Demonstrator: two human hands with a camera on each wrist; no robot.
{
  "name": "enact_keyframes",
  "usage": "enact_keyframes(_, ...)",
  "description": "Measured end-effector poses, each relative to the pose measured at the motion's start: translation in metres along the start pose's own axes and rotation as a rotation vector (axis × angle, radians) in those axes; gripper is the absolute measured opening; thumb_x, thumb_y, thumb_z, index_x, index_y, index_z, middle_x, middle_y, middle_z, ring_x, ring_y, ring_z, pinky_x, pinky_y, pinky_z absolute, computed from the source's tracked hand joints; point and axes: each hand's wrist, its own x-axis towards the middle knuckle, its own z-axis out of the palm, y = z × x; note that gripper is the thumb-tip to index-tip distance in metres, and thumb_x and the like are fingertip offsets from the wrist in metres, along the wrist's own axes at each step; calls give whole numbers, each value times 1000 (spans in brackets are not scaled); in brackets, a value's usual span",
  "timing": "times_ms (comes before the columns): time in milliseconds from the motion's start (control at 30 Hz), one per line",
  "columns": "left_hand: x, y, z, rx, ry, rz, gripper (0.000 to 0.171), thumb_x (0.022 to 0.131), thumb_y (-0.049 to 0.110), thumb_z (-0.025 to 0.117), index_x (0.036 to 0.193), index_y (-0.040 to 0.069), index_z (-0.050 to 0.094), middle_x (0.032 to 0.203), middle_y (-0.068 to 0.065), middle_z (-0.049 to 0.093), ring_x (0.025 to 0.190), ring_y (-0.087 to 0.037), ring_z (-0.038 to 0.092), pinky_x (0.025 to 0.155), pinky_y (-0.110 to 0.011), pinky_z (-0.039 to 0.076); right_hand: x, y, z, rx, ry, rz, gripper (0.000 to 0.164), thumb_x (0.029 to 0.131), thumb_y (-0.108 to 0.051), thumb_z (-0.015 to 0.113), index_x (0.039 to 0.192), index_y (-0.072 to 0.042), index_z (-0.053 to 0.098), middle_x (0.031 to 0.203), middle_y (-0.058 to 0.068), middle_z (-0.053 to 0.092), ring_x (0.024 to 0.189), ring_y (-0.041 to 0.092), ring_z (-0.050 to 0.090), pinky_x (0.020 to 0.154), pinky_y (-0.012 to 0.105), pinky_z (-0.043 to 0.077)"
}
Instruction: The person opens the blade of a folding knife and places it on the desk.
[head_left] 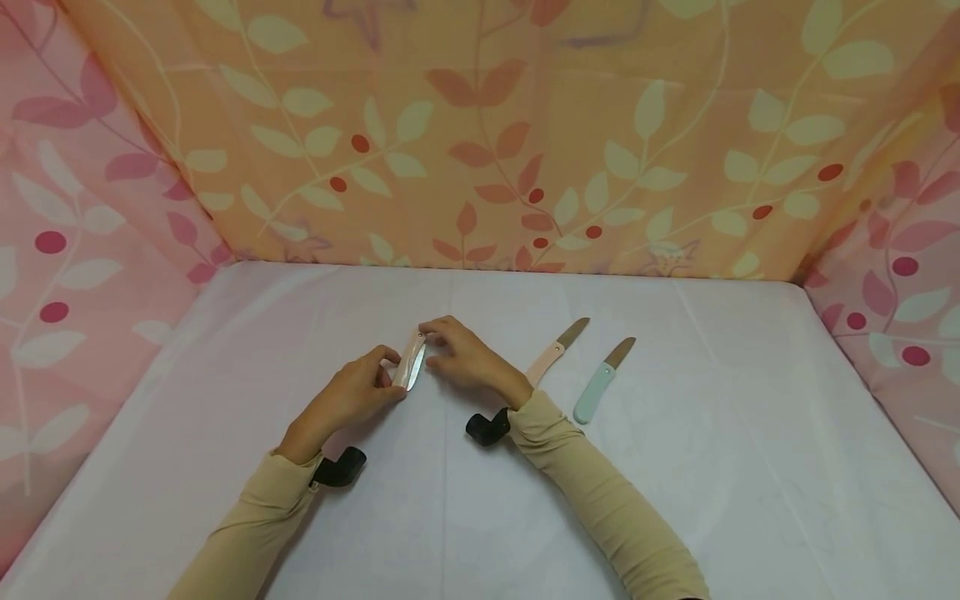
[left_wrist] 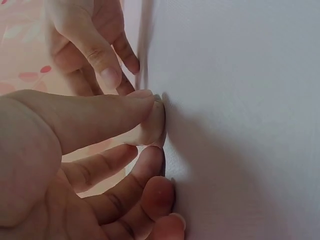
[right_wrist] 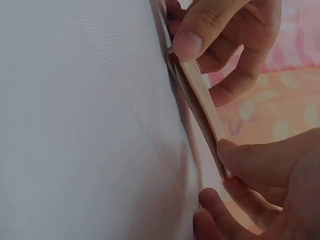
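Observation:
Left of centre in the head view is a pale pink folding knife [head_left: 408, 362], its blade [head_left: 416, 368] lying partly folded along the handle. My left hand [head_left: 360, 387] pinches the near end of this knife between thumb and fingers. At the far end, by the pivot, my right hand [head_left: 465, 354] holds it with thumb and index finger, as the right wrist view shows the handle [right_wrist: 202, 95] stretched between both hands. To the right lie a second pink folding knife [head_left: 549, 360], partly hidden by the right wrist, and a mint green folding knife [head_left: 595, 392], both with blades out.
A white cloth [head_left: 450, 517] covers the table. Floral curtains stand along the back [head_left: 480, 167] and both sides. Black wrist mounts [head_left: 339, 468] sit on the beige sleeves [head_left: 600, 500].

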Motion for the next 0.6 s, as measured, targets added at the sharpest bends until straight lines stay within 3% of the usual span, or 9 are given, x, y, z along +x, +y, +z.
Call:
enact_keyframes(300,3,-1,3,2,-2,-29,34,91,12,68,116,-8,56,89,-10,61,78,-18,53,69,-28,41,-7,-2,1,213,72,-7,45,94,5,61,137,6,50,137,23,48,120,37,61,98,31,52)
enact_keyframes(600,6,0,2,-50,-54,6,30,94,13,67,115,-6,58,98,-14,67,87,-20,59,75,-31,46,-17,-9,-4,296,182,43,36,95,-3,64,130,-1,58,133,16,54,108,29,69,81,24,53)
